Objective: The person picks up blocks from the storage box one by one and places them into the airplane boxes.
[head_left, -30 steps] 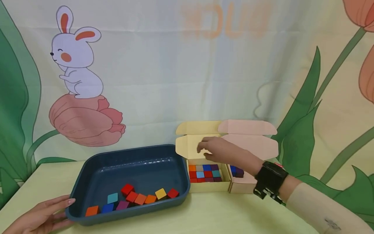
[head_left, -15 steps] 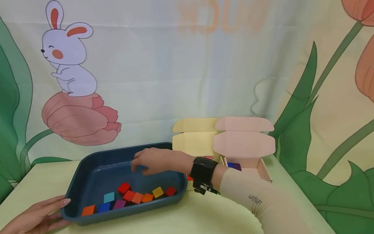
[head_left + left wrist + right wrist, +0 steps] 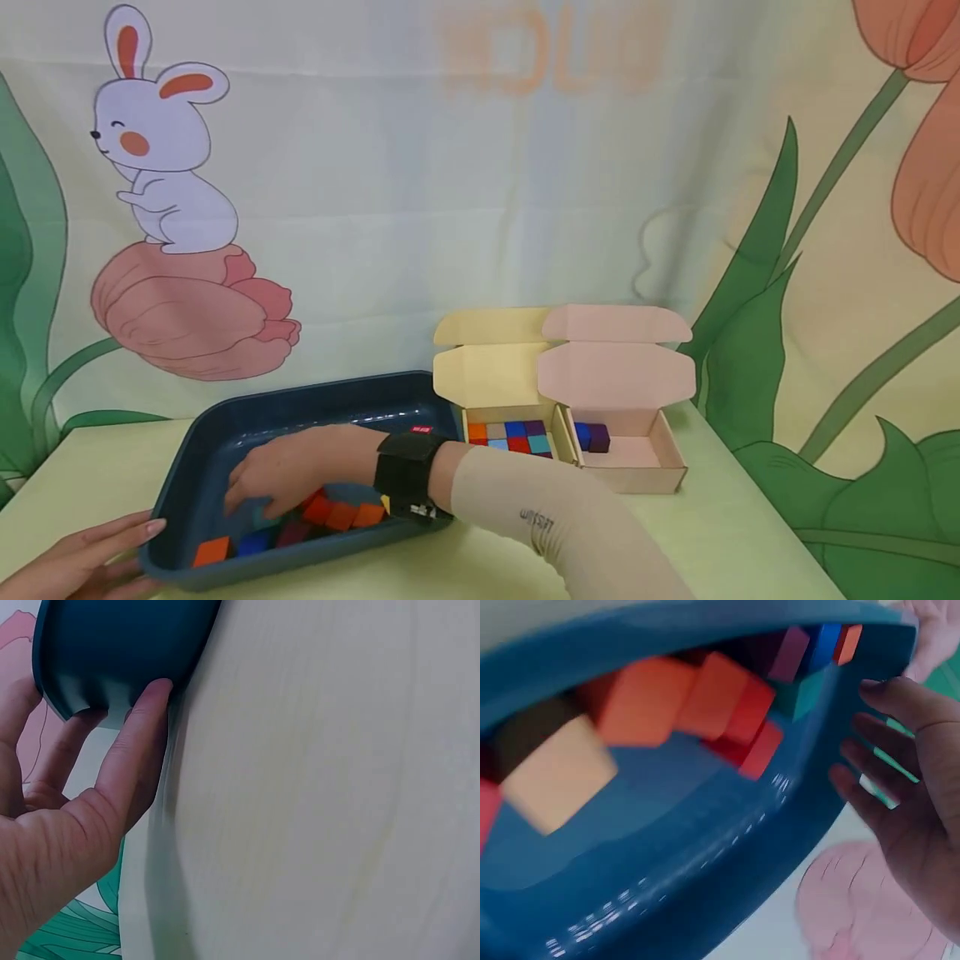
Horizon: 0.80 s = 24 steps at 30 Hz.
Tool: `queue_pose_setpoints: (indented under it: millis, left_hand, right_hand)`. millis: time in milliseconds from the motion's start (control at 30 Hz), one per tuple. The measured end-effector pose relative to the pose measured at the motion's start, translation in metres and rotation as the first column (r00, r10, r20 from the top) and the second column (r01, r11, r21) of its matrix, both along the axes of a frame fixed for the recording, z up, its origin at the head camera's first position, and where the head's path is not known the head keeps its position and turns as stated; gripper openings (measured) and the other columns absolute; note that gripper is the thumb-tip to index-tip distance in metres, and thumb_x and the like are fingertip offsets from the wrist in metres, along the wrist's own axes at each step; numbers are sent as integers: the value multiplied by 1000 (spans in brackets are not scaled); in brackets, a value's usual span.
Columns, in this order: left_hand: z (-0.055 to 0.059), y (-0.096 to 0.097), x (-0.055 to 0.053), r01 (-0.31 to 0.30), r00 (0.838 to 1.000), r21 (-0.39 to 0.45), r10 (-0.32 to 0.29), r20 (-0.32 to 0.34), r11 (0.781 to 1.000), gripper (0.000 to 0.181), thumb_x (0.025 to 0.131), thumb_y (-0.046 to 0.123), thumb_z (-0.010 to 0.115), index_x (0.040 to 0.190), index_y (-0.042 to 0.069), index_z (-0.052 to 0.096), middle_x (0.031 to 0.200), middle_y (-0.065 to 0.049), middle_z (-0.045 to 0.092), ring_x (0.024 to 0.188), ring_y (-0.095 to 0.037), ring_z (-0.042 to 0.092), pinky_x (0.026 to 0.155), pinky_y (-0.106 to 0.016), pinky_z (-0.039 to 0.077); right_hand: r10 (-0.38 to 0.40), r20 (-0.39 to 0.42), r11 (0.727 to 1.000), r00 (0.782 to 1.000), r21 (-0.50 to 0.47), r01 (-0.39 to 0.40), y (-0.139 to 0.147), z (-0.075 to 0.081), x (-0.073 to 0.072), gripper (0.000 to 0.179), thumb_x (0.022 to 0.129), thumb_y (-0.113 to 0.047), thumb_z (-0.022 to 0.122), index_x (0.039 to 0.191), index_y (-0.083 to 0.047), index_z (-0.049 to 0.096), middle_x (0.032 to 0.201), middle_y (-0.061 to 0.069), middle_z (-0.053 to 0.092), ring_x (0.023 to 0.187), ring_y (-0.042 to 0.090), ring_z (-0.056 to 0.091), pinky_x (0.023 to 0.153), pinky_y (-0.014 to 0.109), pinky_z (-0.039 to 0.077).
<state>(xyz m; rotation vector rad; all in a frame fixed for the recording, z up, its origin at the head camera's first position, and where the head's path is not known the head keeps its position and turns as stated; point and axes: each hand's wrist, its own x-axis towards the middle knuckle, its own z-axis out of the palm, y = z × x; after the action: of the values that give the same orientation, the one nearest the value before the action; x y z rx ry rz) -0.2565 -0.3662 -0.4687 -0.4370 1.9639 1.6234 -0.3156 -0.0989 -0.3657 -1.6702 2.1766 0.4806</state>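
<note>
My left hand (image 3: 97,554) holds the near left end of a dark blue tray (image 3: 420,387), its thumb at the rim. In the left wrist view its fingers (image 3: 120,761) spread against the tray's outer end wall. My right hand (image 3: 281,467) hovers over the tray's left part, above a teal cube (image 3: 799,696), fingers spread and holding nothing. Along the near wall lie an orange cube (image 3: 212,551), a blue cube (image 3: 255,542), a purple cube (image 3: 789,654), several red and orange cubes (image 3: 649,701) and a yellow cube (image 3: 559,776), partly hidden by my right arm in the head view.
Right of the tray stands an open yellow box (image 3: 564,442) with rows of coloured cubes. Beside it, an open pink box (image 3: 630,479) holds a blue cube (image 3: 582,436) and a dark purple cube (image 3: 598,438). A printed curtain (image 3: 375,208) hangs behind the table (image 3: 720,533).
My right hand has moved left and down from above the yellow box into the tray, over the cubes. My left hand stays at the tray's end. The view has shifted slightly.
</note>
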Motion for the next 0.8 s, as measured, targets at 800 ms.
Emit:
queue_pose_setpoints:
  millis: [800]
  left_hand:
    - [3,7,8,37,999,-42,-36,32,998,112,98,56,61,153,-17,-4,150,-47,13,118,-54,55,98,-53,55]
  right_hand:
    - [140,122,989,983,39,-145,-47,-32,19,36,107,-10,52,142,-17,58,124,-6,60,111,1,51,93,5,38]
